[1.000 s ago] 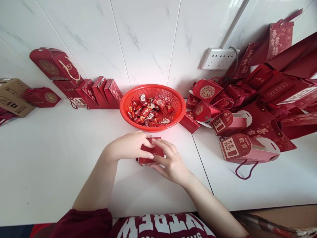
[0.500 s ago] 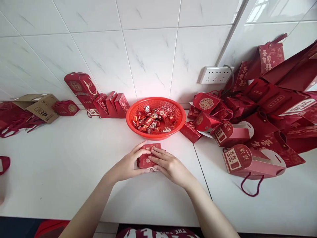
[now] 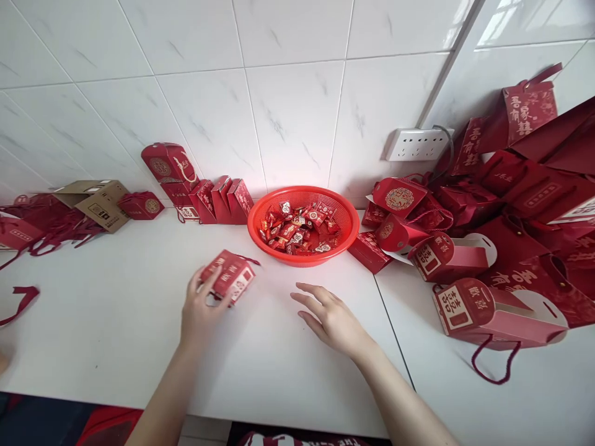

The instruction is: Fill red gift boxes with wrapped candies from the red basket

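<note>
In the head view, my left hand (image 3: 204, 303) grips a small red gift box (image 3: 231, 275) with white printed characters and a dark red cord at its far end. The box is tilted over the white tabletop; whether it touches the table I cannot tell. My right hand (image 3: 329, 314) is open, its fingers stretched out above the table and apart from the box. Beyond both hands stands a red plastic basket (image 3: 304, 257) holding many small red-wrapped candies (image 3: 297, 229).
Several red gift boxes (image 3: 239, 201) line the tiled wall, left of the basket. A cardboard box (image 3: 105, 207) stands farther left. On the right are open boxes (image 3: 493, 316) and a heap of red bags (image 3: 534, 192) below a power strip (image 3: 418, 145). A red ribbon (image 3: 23, 303) lies at far left.
My left hand has carried the gift box left, away from my right hand. The right hand has let go and opened. The view has shifted slightly left.
</note>
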### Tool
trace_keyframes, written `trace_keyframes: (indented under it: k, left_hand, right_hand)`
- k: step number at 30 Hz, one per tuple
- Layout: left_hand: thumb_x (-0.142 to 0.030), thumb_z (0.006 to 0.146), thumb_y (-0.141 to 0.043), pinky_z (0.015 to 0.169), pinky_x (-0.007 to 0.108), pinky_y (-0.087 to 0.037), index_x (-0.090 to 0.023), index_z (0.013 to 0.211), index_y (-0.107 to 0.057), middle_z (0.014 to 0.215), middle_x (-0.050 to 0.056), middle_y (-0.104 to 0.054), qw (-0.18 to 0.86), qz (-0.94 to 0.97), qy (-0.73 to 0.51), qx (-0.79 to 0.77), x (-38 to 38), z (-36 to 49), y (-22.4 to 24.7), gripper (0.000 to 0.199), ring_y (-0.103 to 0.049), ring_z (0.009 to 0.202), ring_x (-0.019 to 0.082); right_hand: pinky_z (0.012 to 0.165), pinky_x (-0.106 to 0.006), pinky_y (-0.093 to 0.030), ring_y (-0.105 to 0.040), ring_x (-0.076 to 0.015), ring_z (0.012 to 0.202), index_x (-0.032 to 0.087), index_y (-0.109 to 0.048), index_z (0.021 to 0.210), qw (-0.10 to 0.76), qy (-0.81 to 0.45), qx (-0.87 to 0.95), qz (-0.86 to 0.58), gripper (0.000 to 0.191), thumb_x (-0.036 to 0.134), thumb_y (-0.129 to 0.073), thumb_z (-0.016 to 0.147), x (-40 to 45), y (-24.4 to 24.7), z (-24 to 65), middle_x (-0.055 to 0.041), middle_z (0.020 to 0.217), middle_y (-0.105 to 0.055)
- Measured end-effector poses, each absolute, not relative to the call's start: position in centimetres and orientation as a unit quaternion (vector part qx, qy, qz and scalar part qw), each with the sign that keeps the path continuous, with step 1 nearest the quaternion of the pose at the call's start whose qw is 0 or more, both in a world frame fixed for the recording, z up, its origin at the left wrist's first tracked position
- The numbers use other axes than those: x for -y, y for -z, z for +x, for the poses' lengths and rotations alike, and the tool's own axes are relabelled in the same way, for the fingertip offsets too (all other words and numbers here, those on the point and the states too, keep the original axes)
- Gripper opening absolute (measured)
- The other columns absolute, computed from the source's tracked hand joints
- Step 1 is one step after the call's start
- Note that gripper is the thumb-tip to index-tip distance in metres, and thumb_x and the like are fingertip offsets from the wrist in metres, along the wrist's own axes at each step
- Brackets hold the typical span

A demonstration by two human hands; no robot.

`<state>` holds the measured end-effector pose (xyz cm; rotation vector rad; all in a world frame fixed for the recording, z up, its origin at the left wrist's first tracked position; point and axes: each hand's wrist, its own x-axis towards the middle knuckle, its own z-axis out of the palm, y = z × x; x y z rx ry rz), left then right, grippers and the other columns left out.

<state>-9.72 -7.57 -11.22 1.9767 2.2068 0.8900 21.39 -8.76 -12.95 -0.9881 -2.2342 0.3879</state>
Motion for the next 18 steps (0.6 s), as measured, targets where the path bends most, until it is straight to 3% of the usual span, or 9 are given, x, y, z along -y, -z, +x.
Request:
trace_keyframes:
  k: [4,7,11,18]
  left_hand:
    - [-0.049,0.091,-0.055,0.116,0.044,-0.038,-0.031,0.147,-0.044,0.158,0.006,-0.027,-0.035,0.558,-0.267,-0.785,4.7,-15.1,10.9,0.060,-0.038,0.141,0.033]
    - [-0.056,0.093,-0.047,0.114,0.053,-0.034,-0.024,0.151,-0.036,0.161,0.012,-0.018,-0.030,0.535,-0.260,-0.803,1.5,-18.3,10.4,0.068,-0.032,0.142,0.041]
    - [-0.062,0.096,-0.036,0.108,0.059,-0.033,-0.019,0.156,-0.021,0.162,0.018,-0.001,0.005,0.494,-0.220,-0.841,-3.4,-21.5,9.4,0.075,-0.038,0.133,0.049]
    - [-0.068,0.093,-0.037,0.107,0.061,-0.032,-0.012,0.154,-0.013,0.159,0.023,0.009,0.038,0.510,-0.192,-0.838,-10.1,-25.6,8.5,0.086,-0.043,0.130,0.050]
  right_hand:
    - [0.094,-0.048,-0.057,-0.060,-0.0268,0.121,0.027,-0.055,0.133,0.307,-0.154,0.859,-0.380,0.035,0.020,-0.049,0.099,8.8,13.4,21.2,-0.0117,0.139,-0.057]
    - [0.094,-0.047,-0.057,-0.062,-0.0262,0.119,0.026,-0.059,0.128,0.296,-0.158,0.862,-0.379,0.031,0.020,-0.050,0.099,8.9,13.8,20.8,-0.0113,0.137,-0.058]
    - [0.094,-0.045,-0.057,-0.063,-0.0253,0.117,0.025,-0.062,0.124,0.283,-0.175,0.864,-0.379,0.028,0.019,-0.051,0.099,8.9,14.5,20.2,-0.0110,0.135,-0.060]
    - [0.096,-0.043,-0.055,-0.063,-0.0240,0.115,0.022,-0.063,0.120,0.262,-0.206,0.865,-0.376,0.025,0.018,-0.051,0.099,8.7,15.4,19.7,-0.0109,0.135,-0.059]
